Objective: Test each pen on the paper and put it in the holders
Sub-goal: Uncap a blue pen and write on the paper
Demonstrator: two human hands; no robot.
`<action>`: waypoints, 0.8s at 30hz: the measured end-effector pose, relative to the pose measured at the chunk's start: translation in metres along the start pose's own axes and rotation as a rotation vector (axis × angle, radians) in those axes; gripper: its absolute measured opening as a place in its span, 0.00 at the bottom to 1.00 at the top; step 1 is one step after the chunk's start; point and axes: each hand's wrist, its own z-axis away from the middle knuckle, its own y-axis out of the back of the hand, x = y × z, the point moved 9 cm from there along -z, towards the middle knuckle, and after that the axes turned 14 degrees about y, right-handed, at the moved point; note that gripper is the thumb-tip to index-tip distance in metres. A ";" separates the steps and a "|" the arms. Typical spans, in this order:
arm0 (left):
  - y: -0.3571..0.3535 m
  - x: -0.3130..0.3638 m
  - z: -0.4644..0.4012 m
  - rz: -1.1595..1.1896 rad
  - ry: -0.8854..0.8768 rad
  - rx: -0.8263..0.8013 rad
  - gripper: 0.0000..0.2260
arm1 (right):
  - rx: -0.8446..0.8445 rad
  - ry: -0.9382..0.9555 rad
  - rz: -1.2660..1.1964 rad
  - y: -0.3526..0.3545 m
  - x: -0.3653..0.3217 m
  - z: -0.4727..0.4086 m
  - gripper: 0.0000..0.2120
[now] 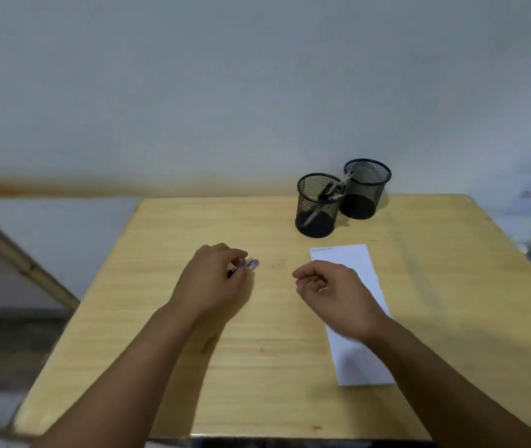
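Pinching a purple pen in left grip, long axis toward 2 o'clock; right grip loosely curled, empty, over paper at 3 o'clock.

Left hand fingers pinch together; right hand hovers loosely curled, holding nothing.
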 end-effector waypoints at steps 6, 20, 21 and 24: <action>-0.001 0.007 -0.010 -0.177 -0.057 -0.002 0.11 | -0.127 0.017 0.132 -0.049 -0.013 -0.034 0.10; 0.016 0.013 -0.005 0.438 0.247 -0.022 0.06 | -0.038 -0.111 -0.205 -0.043 -0.007 -0.027 0.11; 0.017 0.017 -0.002 0.513 0.259 -0.042 0.06 | -0.020 -0.114 -0.258 -0.041 -0.008 -0.024 0.12; 0.016 0.032 0.008 0.666 0.289 -0.085 0.07 | 0.058 -0.119 -0.372 -0.030 -0.013 -0.015 0.09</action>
